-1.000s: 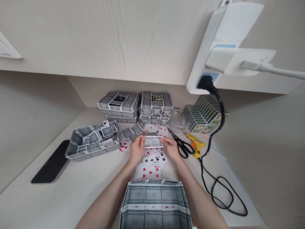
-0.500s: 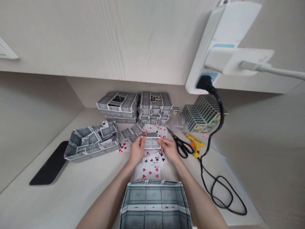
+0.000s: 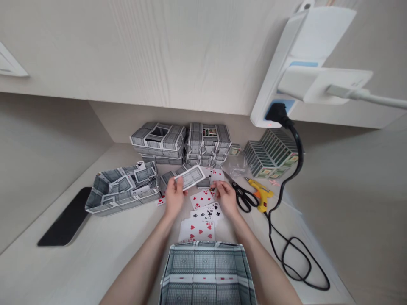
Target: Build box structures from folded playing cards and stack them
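i was looking into a pale nook: the wood-grain underside of a cabinet (image 3: 127, 51) filled the top of my view, a back wall (image 3: 133, 123) rose behind the table (image 3: 95, 241), and plain side walls (image 3: 47, 135) closed in both sides. a white power strip (image 3: 276, 72) was fixed under the cabinet. the light was soft and even.

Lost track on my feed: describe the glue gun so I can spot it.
From the white power strip at upper right, follow the black cord down. Just left of it, beside black-handled scissors, lies the only yellow tool, a glue gun.
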The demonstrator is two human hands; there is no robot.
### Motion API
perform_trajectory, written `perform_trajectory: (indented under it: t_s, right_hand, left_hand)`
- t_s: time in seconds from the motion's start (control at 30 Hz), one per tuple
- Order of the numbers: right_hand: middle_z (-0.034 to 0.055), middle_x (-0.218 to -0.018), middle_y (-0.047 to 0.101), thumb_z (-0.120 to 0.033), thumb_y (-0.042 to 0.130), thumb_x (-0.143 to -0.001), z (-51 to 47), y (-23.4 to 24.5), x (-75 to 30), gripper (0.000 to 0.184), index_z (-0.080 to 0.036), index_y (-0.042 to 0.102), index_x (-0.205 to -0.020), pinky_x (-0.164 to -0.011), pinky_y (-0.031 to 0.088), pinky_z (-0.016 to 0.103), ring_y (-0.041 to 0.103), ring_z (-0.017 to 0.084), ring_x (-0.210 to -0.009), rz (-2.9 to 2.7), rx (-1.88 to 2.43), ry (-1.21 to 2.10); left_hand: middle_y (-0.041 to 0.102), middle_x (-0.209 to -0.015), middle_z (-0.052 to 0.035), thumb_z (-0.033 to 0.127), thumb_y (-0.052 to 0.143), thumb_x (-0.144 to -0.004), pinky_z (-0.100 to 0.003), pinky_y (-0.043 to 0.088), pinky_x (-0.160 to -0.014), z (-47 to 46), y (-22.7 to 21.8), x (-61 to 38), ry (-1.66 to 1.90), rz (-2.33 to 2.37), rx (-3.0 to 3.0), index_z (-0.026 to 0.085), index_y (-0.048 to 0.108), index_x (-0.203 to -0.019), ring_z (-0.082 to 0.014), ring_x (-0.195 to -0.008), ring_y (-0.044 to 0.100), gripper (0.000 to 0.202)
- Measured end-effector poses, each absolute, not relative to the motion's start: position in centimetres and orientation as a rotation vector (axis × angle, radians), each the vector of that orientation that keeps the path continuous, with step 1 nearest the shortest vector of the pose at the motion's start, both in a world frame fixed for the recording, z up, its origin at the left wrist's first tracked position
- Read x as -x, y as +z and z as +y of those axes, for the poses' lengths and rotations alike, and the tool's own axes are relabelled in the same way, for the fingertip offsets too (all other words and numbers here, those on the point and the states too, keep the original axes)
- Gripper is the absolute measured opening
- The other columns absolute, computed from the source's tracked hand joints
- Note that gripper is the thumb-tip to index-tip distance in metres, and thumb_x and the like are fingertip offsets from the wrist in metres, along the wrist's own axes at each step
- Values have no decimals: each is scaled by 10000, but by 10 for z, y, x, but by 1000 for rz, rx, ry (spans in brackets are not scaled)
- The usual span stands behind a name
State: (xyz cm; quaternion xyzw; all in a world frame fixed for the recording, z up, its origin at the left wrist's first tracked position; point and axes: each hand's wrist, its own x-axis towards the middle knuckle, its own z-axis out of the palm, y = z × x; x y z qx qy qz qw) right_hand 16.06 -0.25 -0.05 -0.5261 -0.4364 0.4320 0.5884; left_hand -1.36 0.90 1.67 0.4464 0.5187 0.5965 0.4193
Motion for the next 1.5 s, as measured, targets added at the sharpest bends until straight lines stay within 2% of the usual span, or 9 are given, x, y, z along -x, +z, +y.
perform_trajectory:
  t_s: [0.13, 0.3, 0.4, 0.53, 0.63, 0.8, 0.97, 1.17, 1.5]
  right_hand:
    - [3, -589, 580, -431, 574, -736, -2, -8, -158, 348, -176, 633, -966, -454, 374, 251, 449, 124, -455, -1197, 1367, 856]
    - [-4, -541, 581, -363, 564, -741, -1, -12, -158, 364, -170, 619, -1046, -473, 410, 270, 510, 148, -457, -1287, 1385, 962]
    - [46, -759, 656, -348, 578, -722, 1, -12, -158, 383, -176, 587, -1064, -447, 419, 262, 510, 123, -452, -1206, 1346, 999]
    - [92, -1079, 577, -317, 639, -646, 2, -12, -159, 542, -195, 486, -1152, -434, 421, 234, 492, 74, -472, -1044, 1299, 959]
    - [67, -990, 562, -304, 643, -618, 1, -9, -159, 543, -182, 502, -1128, -421, 407, 218, 486, 74, -490, -987, 1274, 1014]
    - [5, -705, 536, -293, 638, -591, 0, -7, -158, 300, -161, 599, -858, -435, 404, 223, 491, 114, -527, -1013, 1254, 1084]
    - [-10, -616, 517, -350, 697, -576, -1, -5, -158, 226, -173, 589, -667, -467, 362, 238, 449, 117, -524, -1129, 1317, 924]
    - [-82, -457, 380, -508, 588, -709, -6, 6, -156, 329, -201, 474, -686, -386, 236, 227, 311, 81, -379, -1040, 1277, 1109]
    - [-52, -509, 510, -558, 565, -718, -3, 1, -159, 377, -205, 479, -819, -336, 209, 231, 328, 84, -342, -1074, 1271, 1143]
  left_hand:
    - [641, -805, -51, 548, 462, -788, -231, 451, -445, 11, 20, 19, 1382, 1128, -970, 160, 498, -871, -136, -587, 597, 399]
    - [665, -900, -106, 499, 480, -805, -220, 404, -376, 5, 23, 9, 1068, 967, -872, 148, 551, -972, -154, -576, 623, 395]
    - [671, -897, -110, 478, 509, -798, -213, 411, -379, 4, 23, 8, 1052, 949, -841, 142, 577, -947, -157, -604, 630, 373]
    - [670, -881, -95, 474, 552, -769, -219, 455, -410, 5, 21, 9, 1084, 950, -827, 139, 594, -933, -149, -634, 611, 376]
    - [668, -916, -104, 484, 565, -754, -227, 480, -451, 6, 19, 9, 1061, 928, -858, 129, 600, -964, -148, -659, 609, 414]
    - [660, -987, -115, 494, 555, -756, -249, 516, -592, 7, 15, 6, 1001, 897, -946, 123, 603, -939, -170, -790, 626, 417]
    - [659, -787, -54, 525, 506, -772, -250, 496, -438, 12, 10, 10, 1158, 1082, -968, 155, 513, -865, -147, -587, 617, 381]
    - [618, -679, 0, 477, 471, -811, -254, 481, -392, 21, 4, 21, 1368, 1241, -1016, 177, 418, -941, -127, -419, 578, 331]
    - [629, -864, -39, 434, 502, -802, -294, 522, -457, 24, 0, 19, 1361, 1221, -955, 207, 348, -1025, -145, -478, 625, 354]
